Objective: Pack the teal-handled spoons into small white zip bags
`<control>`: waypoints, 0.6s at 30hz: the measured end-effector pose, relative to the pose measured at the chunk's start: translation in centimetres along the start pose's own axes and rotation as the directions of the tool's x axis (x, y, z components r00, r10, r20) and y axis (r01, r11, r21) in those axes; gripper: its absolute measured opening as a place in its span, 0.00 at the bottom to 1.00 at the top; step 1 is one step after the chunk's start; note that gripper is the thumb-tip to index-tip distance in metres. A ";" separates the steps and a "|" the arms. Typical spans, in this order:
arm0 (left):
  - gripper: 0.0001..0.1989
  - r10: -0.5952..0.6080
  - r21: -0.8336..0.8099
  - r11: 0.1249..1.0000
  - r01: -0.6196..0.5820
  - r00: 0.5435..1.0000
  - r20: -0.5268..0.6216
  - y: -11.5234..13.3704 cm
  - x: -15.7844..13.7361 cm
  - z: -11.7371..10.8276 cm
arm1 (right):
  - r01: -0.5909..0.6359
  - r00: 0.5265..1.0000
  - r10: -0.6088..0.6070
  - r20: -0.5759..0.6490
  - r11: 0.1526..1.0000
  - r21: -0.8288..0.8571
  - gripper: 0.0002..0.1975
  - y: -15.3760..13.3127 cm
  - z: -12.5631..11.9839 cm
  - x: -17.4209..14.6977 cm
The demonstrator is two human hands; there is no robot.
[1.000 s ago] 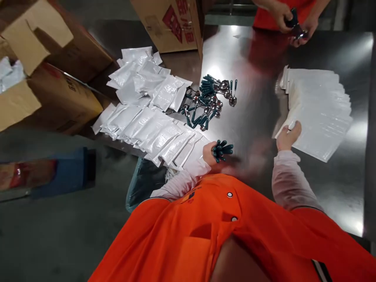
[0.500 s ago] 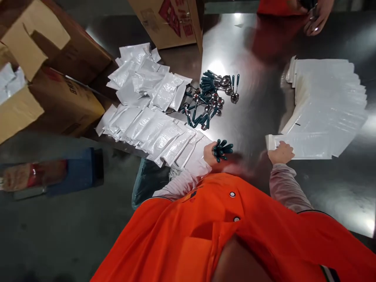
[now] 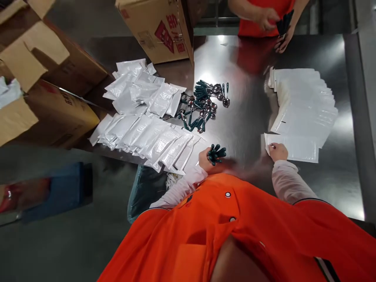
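The left hand (image 3: pixel 205 160), just below the centre of the frame, is closed in a fist around a bundle of green-handled spoons (image 3: pixel 216 153), with the handle ends fanning out toward the right. The right hand (image 3: pixel 277 152), at centre right, rests on the near left corner of a single white pouch (image 3: pixel 293 147) lying flat on the steel table (image 3: pixel 249 113); the fingers press down on that corner, but whether they pinch it cannot be told. Directly above this pouch in the frame lies a fanned stack of empty pouches (image 3: pixel 305 102), its lower edge touching or overlapping the single pouch. A loose pile of spoons (image 3: pixel 204 105), with metal bowls and green handles, lies in the upper centre, well apart from both hands. To its left, filled white packets (image 3: pixel 147 125) spread in overlapping rows toward the left table edge. Cardboard boxes occupy the upper left (image 3: pixel 53 90) and the top centre (image 3: pixel 158 29). At the top right, a co-worker's hands (image 3: pixel 273 23) in front of an orange garment hold dark items. The person's orange shirt (image 3: pixel 235 235) fills the lower frame.
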State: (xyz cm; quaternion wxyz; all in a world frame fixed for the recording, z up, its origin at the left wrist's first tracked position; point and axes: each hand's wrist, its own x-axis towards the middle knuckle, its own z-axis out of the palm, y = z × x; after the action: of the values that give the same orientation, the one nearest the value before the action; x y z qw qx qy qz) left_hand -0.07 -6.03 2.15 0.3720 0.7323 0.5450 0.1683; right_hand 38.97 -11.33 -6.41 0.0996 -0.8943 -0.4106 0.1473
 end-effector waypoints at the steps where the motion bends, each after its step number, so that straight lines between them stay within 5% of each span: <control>1: 0.07 -0.020 0.048 0.999 0.020 1.000 0.006 0.1 -0.1 -0.1 | -0.020 1.000 0.019 0.024 1.000 0.013 0.17 -0.6 -0.1 -0.3; 6: 0.13 -0.057 0.240 0.971 -0.007 0.964 0.259 1.0 1.3 0.6 | 0.037 0.981 -0.059 0.183 0.992 0.118 0.20 -6.3 2.7 -4.5; 11: 0.20 -0.122 0.430 0.891 -0.143 0.838 0.532 0.8 4.0 3.3 | 0.141 0.951 -0.214 0.221 0.941 0.307 0.25 -11.6 7.0 -10.6; 14: 0.22 -0.185 0.515 0.846 -0.138 0.831 0.525 0.0 4.9 4.4 | 0.070 0.965 -0.159 0.208 0.921 0.382 0.18 -12.0 7.9 -12.2; 18: 0.19 -0.178 0.573 0.803 -0.164 0.851 0.493 -0.9 5.1 5.4 | -0.012 0.964 -0.102 0.244 0.905 0.426 0.22 -11.3 7.9 -12.2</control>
State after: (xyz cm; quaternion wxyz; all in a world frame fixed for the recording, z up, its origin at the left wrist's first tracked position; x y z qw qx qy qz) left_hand 4.58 -3.17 -2.91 0.2578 0.8265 0.4500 -0.2190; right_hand 20.72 -12.89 -8.19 0.2398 -0.8143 -0.3990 0.3467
